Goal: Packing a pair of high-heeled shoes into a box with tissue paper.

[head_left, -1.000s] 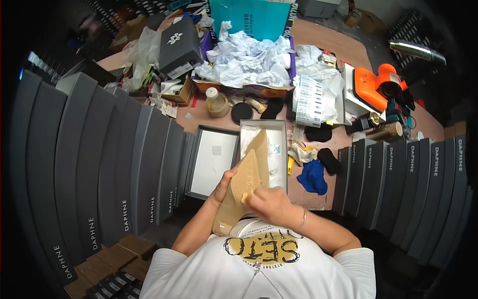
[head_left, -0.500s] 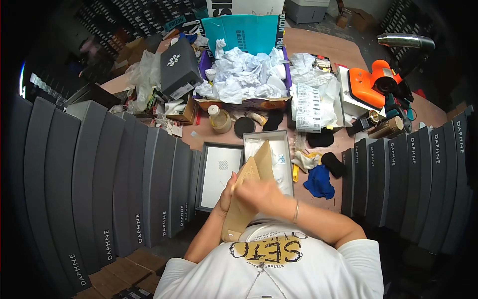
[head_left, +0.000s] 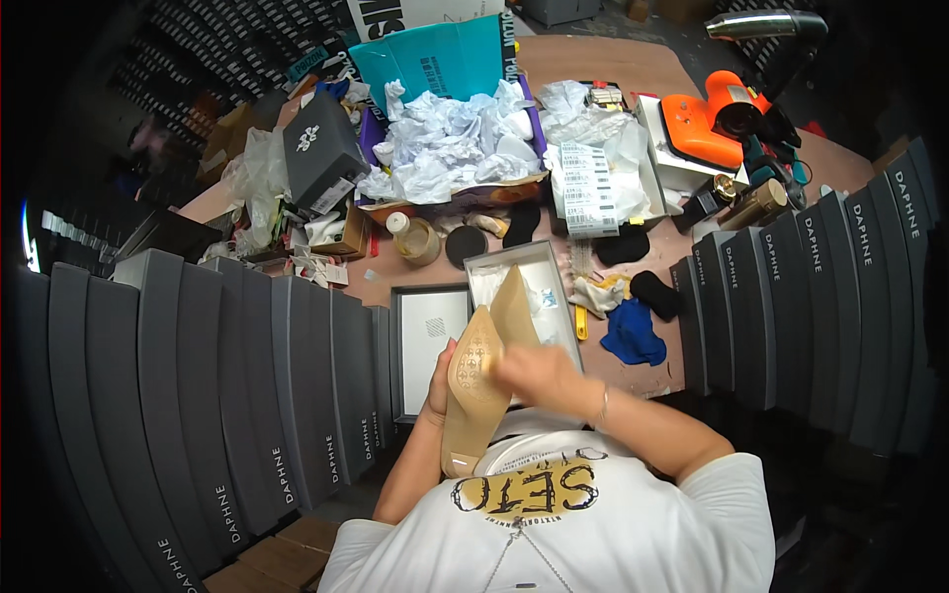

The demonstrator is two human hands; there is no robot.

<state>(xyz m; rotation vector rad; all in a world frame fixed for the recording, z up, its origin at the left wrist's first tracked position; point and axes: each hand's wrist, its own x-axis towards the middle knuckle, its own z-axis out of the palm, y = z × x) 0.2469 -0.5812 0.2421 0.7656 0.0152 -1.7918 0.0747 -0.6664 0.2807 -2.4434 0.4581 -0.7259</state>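
My left hand (head_left: 440,383) grips a beige pointed-toe shoe (head_left: 473,405) by its outer side, sole up, toe pointing away from me, heel close to my shirt. A second beige shoe (head_left: 513,304) stands against it on the right; what supports it is hidden. My right hand (head_left: 547,378) is curled at the right edge of the first sole, slightly blurred. Something small and yellowish shows at its fingertips, too unclear to name. Beyond the shoes lies an open grey shoebox (head_left: 566,314) with white paper inside, and its lid (head_left: 432,361) lies to the left.
Tall rows of grey shoeboxes flank me on the left (head_left: 232,395) and right (head_left: 781,306). Ahead are a bin of crumpled paper (head_left: 450,148), a glass bottle (head_left: 413,242), a blue cloth (head_left: 633,332), a yellow cutter (head_left: 581,322) and an orange machine (head_left: 702,128).
The first shoe has turned so that its patterned sole shows more. My right hand has shifted right across it. The whole view has swung a little.
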